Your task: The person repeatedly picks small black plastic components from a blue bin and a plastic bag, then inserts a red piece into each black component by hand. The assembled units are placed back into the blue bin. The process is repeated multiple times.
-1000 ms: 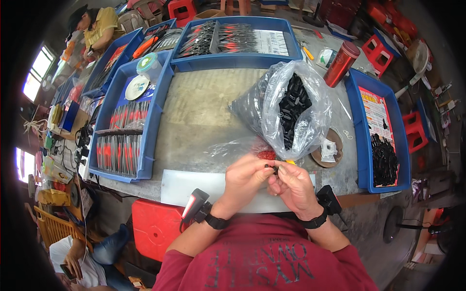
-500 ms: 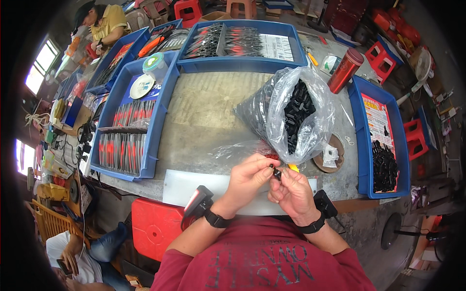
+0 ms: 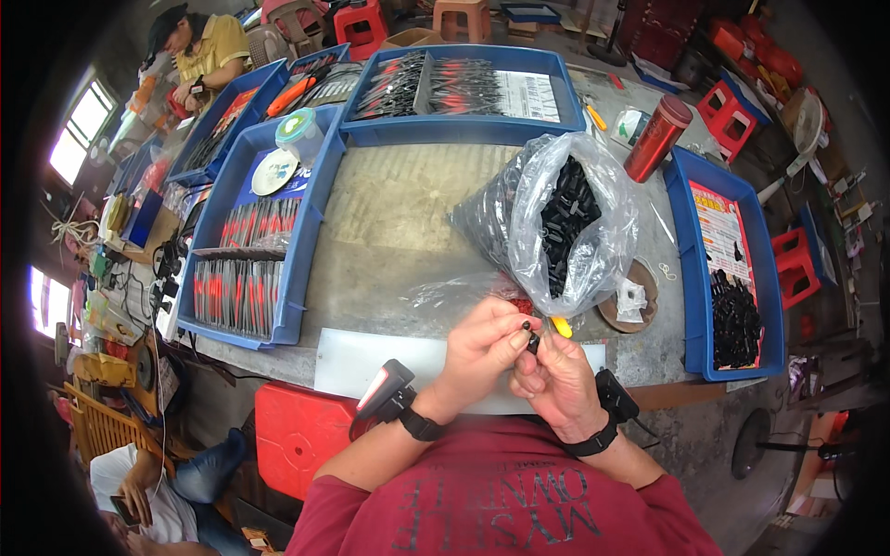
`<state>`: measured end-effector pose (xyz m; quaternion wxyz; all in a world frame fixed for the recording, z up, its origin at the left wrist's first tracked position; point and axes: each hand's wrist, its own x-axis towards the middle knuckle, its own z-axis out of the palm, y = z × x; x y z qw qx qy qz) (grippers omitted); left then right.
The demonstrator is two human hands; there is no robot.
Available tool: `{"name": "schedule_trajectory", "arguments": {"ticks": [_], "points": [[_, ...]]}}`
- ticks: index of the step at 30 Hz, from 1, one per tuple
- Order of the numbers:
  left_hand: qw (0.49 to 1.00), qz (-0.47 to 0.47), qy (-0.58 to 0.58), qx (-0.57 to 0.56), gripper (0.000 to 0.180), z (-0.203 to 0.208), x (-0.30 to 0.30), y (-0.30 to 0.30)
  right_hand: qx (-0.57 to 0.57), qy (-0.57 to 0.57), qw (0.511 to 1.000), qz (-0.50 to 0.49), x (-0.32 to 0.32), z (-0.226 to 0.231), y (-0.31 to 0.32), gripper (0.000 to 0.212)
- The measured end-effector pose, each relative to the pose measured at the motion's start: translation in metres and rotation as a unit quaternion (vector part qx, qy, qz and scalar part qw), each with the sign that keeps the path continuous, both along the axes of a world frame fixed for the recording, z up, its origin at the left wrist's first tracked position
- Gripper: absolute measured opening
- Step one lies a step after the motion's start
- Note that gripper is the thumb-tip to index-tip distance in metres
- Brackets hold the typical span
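Observation:
My left hand [image 3: 484, 350] and my right hand [image 3: 562, 387] meet over the near edge of the worktable, fingers pinched together. Between their fingertips is a small black part [image 3: 532, 342], mostly covered, so its exact kind cannot be made out. Just beyond my hands a clear plastic bag [image 3: 607, 255] stands with its mouth folded open, full of black plastic pieces [image 3: 568, 218]. A yellow handle-like piece [image 3: 562, 326] and something red [image 3: 522, 305] show between my fingers and the bag. Under my wrists lies a whitish sheet [image 3: 357, 357].
Blue trays [image 3: 311, 232] with red-and-black flat items stand left and at the back [image 3: 454, 135]. At right, another blue tray [image 3: 691, 269] holds black pieces [image 3: 734, 320]. A red flask [image 3: 658, 139] and a round brown dish [image 3: 640, 315] flank the bag. Two other people sit at left.
The black part and my fingertips around it have shifted slightly down and right, and the part is turned a little differently. Both hands keep their pinch; the surroundings look the same.

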<state>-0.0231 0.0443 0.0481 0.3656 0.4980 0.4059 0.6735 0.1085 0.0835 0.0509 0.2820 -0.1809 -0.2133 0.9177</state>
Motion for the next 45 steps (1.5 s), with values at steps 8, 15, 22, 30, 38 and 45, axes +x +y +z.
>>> {"name": "schedule_trajectory", "arguments": {"ticks": [8,15,22,30,38,45], "points": [[0.999,0.039,-0.010,-0.025,0.014,-0.001,0.007,-0.004,-0.025,0.008,1.000,0.000,0.000,0.002,-0.002,0.024],[0.999,0.039,0.019,-0.024,0.016,0.002,0.006,-0.005,0.010,-0.003,1.000,-0.028,-0.002,0.003,-0.002,0.023],[0.997,0.003,-0.070,-0.034,0.020,0.001,0.006,-0.001,0.128,-0.035,0.987,-0.093,-0.007,0.007,0.000,0.024],[0.982,-0.032,-0.183,-0.040,0.016,-0.002,0.008,-0.003,0.246,-0.124,0.951,-0.137,-0.008,0.003,-0.004,0.025],[0.965,-0.007,-0.252,-0.071,0.017,0.000,0.015,-0.007,0.330,-0.153,0.913,-0.182,-0.007,0.000,-0.006,0.027],[0.966,0.039,-0.245,-0.075,0.016,0.001,0.019,-0.009,0.412,-0.210,0.861,-0.213,-0.007,-0.003,-0.007,0.025]]}}
